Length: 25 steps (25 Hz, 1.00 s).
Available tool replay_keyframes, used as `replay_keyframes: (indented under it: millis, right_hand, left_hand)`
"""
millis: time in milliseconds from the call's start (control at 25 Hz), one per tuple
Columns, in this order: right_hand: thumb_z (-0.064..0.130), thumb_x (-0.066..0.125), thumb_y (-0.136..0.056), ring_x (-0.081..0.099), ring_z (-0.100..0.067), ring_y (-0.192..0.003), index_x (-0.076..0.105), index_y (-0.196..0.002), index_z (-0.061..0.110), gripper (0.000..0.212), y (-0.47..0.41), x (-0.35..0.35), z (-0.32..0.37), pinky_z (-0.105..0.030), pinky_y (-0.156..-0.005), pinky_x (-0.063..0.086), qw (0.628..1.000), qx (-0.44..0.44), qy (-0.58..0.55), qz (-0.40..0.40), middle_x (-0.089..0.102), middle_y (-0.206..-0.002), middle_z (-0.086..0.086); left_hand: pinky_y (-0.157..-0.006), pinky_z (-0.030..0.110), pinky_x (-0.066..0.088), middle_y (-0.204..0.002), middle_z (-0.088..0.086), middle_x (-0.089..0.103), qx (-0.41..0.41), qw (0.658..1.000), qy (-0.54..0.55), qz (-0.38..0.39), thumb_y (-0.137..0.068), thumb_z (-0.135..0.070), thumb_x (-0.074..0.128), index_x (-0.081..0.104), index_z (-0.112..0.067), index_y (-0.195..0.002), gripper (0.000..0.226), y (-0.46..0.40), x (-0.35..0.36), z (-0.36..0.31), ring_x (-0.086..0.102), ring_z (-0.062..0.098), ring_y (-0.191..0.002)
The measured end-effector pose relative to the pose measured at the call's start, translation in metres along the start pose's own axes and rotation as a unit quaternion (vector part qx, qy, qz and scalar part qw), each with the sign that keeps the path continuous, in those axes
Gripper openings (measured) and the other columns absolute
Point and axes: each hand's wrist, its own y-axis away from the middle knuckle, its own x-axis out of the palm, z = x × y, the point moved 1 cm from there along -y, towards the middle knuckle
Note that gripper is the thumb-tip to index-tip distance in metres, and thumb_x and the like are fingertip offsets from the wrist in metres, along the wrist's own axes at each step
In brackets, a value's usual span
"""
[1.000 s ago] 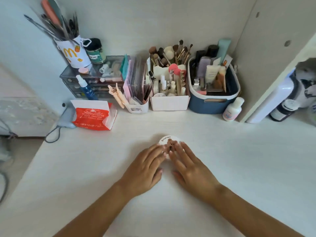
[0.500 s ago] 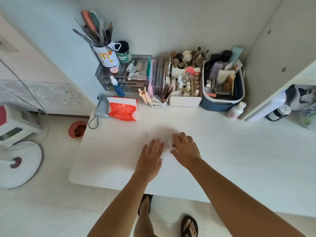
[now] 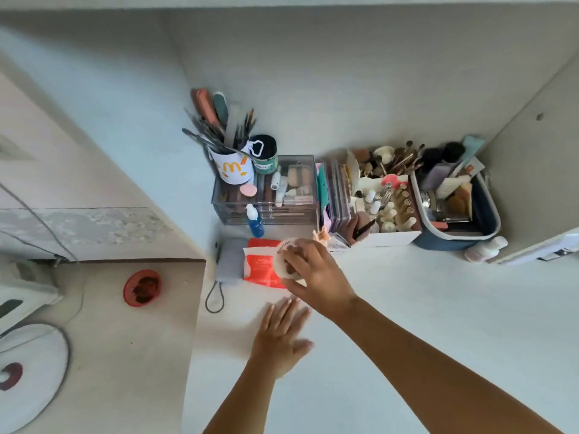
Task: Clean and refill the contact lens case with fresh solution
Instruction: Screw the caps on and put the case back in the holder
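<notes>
My right hand grips the round white contact lens case with a brown bear print, lifted above the white desk and tilted, in front of the orange tissue pack. Fingers cover much of the case. My left hand lies flat on the desk below it, fingers straight, holding nothing. A small blue bottle with a white cap stands behind the tissue pack. A small white bottle lies by the blue basket at the right.
Along the wall stand a clear drawer unit, a mug of brushes, a white box of cosmetics and a blue basket. A grey pouch lies at the desk's left edge. The floor holds a red bowl.
My right hand has picked the case up off the desk and carried it left toward the tissue pack. My left hand stayed flat on the desk. The camera has risen and turned left.
</notes>
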Motion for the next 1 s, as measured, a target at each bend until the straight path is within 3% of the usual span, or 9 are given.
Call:
replay_keyframes:
  millis: [120, 280, 440, 600, 760, 1000]
  right_hand:
    - [0.021, 0.069, -0.073, 0.056, -0.044, -0.103, 0.058, -0.112, 0.005, 0.043, -0.084, -0.009, -0.004, -0.05, -0.082, 0.054, 0.997, 0.051, 0.045, -0.023, 0.06, -0.112, -0.022]
    - [0.026, 0.054, -0.088, 0.034, -0.04, -0.128, 0.04, -0.131, 0.009, 0.048, -0.14, -0.009, -0.029, -0.05, -0.102, 0.041, 0.966, 0.173, 0.135, 0.134, 0.037, -0.138, -0.02]
    - [0.03, 0.054, -0.089, 0.035, -0.042, -0.127, 0.031, -0.134, 0.011, 0.054, -0.153, 0.006, -0.03, -0.048, -0.102, 0.04, 0.953, 0.164, 0.188, 0.173, 0.032, -0.14, -0.02]
    - [0.029, 0.05, -0.092, 0.026, -0.041, -0.136, 0.031, -0.136, 0.005, 0.054, -0.147, 0.006, -0.039, -0.052, -0.11, 0.024, 0.941, 0.134, 0.269, 0.157, 0.036, -0.142, -0.019]
    - [0.021, 0.041, -0.094, 0.04, -0.036, -0.127, 0.031, -0.136, 0.001, 0.048, -0.12, 0.015, -0.029, -0.047, -0.105, 0.034, 0.946, 0.096, 0.271, 0.15, 0.042, -0.138, -0.019]
    - [0.029, 0.034, -0.097, 0.006, -0.035, -0.143, 0.006, -0.145, 0.003, 0.061, -0.142, 0.018, -0.042, -0.044, -0.118, 0.008, 0.935, 0.156, 0.241, 0.207, 0.007, -0.155, -0.02]
  left_hand:
    - [-0.11, 0.045, 0.015, -0.143, 0.005, 0.041, 0.023, 0.998, 0.023, -0.054, -0.076, -0.059, 0.049, 0.04, -0.028, -0.136, 0.068, 0.001, 0.003, 0.001, 0.023, 0.022, -0.137]
    - [-0.108, 0.046, 0.018, -0.142, 0.005, 0.043, 0.034, 0.995, 0.021, -0.092, -0.073, -0.059, 0.053, 0.045, -0.028, -0.133, 0.068, -0.003, 0.006, 0.003, 0.027, 0.022, -0.136]
    - [-0.108, 0.046, 0.019, -0.141, 0.005, 0.046, 0.034, 0.996, 0.03, -0.08, -0.074, -0.059, 0.052, 0.045, -0.028, -0.133, 0.067, -0.003, 0.007, 0.004, 0.031, 0.021, -0.134]
    - [-0.107, 0.048, 0.022, -0.144, 0.005, 0.041, 0.029, 0.996, 0.025, -0.075, -0.075, -0.058, 0.052, 0.043, -0.028, -0.135, 0.068, -0.004, 0.007, 0.004, 0.028, 0.022, -0.136]
    - [-0.107, 0.049, 0.021, -0.146, 0.005, 0.036, 0.024, 0.998, 0.016, -0.06, -0.077, -0.058, 0.051, 0.04, -0.028, -0.137, 0.069, -0.002, 0.005, 0.004, 0.019, 0.022, -0.139]
    - [-0.108, 0.049, 0.02, -0.147, 0.005, 0.037, 0.024, 0.998, -0.016, -0.056, -0.079, -0.06, 0.048, 0.036, -0.028, -0.14, 0.07, -0.002, 0.007, 0.004, 0.018, 0.023, -0.14]
